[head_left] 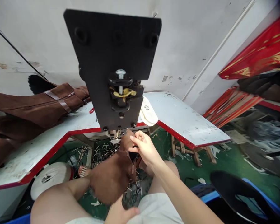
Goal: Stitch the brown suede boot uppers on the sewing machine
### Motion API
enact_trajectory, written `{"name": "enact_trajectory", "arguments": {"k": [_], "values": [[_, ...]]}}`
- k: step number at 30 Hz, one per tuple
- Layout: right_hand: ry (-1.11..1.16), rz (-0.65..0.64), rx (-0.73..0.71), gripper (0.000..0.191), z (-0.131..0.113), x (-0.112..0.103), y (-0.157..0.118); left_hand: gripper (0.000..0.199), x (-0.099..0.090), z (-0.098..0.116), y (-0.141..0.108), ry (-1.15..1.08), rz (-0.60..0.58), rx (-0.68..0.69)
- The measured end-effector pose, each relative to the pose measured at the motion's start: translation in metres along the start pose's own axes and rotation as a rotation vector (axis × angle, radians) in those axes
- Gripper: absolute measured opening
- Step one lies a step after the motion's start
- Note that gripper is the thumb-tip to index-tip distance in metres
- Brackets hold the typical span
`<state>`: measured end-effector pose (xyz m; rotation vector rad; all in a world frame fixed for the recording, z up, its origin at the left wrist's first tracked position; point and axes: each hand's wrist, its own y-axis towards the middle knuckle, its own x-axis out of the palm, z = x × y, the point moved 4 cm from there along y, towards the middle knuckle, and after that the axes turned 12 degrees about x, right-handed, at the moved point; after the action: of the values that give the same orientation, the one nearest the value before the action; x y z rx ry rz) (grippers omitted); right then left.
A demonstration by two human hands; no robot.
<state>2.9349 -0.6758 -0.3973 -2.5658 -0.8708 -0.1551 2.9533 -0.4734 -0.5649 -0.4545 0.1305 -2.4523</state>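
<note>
A brown suede boot upper (110, 177) hangs above my lap, its upper end close under the head of a black machine (121, 40). My right hand (143, 147) pinches the upper's edge between thumb and fingers, just right of the machine's metal working parts (116, 137). Below, my left hand (119, 211) holds the lower end of the upper; its thumb sticks out to the right and its fingers are mostly hidden behind the suede. A dark opening shows in the upper beside my right fingertips.
Finished brown boots (53, 102) lie on the red-edged white table (81, 116) to the left. A lit white lamp panel (148, 112) sits beside the machine. Scraps litter the green floor (184, 166). A round white stool (52, 179) stands at left, a black-and-blue crate (210, 196) at right.
</note>
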Motion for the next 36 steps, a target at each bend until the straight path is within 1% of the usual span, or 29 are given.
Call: {"name": "enact_trajectory", "arguments": {"k": [1,3,7,10,13,14,15,16,18,19,20,22,24,27,30,31,34,36], "values": [[0.044,0.016,0.004,0.048,0.003,-0.001,0.005,0.035,0.01,0.003,0.005,-0.096,0.046,0.014],[0.113,0.045,0.007,0.046,0.008,-0.006,0.015,0.036,0.021,0.01,0.015,-0.278,0.137,0.037],[0.187,0.085,0.002,0.033,0.019,-0.018,0.032,0.038,0.024,0.029,0.027,-0.568,0.273,0.045],[0.188,0.066,-0.016,0.031,0.025,-0.015,0.034,0.043,0.026,0.042,0.032,-0.664,0.331,-0.006],[0.14,0.003,-0.071,0.026,0.029,-0.003,0.021,0.043,0.03,0.05,0.039,-0.697,0.37,-0.11],[0.097,-0.021,-0.104,0.03,0.031,0.0,0.012,0.042,0.03,0.052,0.042,-0.711,0.372,-0.135],[0.004,-0.052,-0.145,0.036,0.035,0.003,0.002,0.04,0.029,0.055,0.044,-0.726,0.371,-0.149],[-0.137,-0.087,-0.182,0.041,0.04,0.007,-0.008,0.039,0.027,0.056,0.044,-0.744,0.366,-0.155],[-0.462,-0.138,-0.222,0.041,0.058,0.012,-0.026,0.04,0.022,0.058,0.043,-0.774,0.353,-0.161],[-0.588,-0.146,-0.219,0.039,0.069,0.013,-0.033,0.04,0.018,0.058,0.041,-0.783,0.35,-0.158],[-0.661,-0.139,-0.208,0.038,0.079,0.013,-0.037,0.04,0.015,0.056,0.038,-0.788,0.35,-0.152],[-0.667,-0.124,-0.182,0.037,0.095,0.013,-0.039,0.039,0.008,0.052,0.03,-0.787,0.356,-0.134],[-0.664,-0.155,-0.176,0.032,0.105,0.012,-0.037,0.038,0.003,0.046,0.024,-0.776,0.365,-0.123],[-0.697,-0.203,-0.194,0.031,0.108,0.009,-0.033,0.04,-0.003,0.035,0.017,-0.746,0.378,-0.144],[-0.754,-0.239,-0.251,0.038,0.107,0.006,-0.035,0.038,-0.006,0.028,0.014,-0.716,0.411,-0.167],[-0.77,-0.253,-0.27,0.037,0.107,0.006,-0.037,0.037,-0.007,0.026,0.013,-0.707,0.42,-0.178],[-0.819,-0.269,-0.316,0.025,0.108,0.005,-0.039,0.038,-0.006,0.02,0.01,-0.679,0.44,-0.227],[-0.863,-0.281,-0.35,0.013,0.108,0.004,-0.038,0.044,-0.004,0.015,0.007,-0.648,0.458,-0.262]]}}
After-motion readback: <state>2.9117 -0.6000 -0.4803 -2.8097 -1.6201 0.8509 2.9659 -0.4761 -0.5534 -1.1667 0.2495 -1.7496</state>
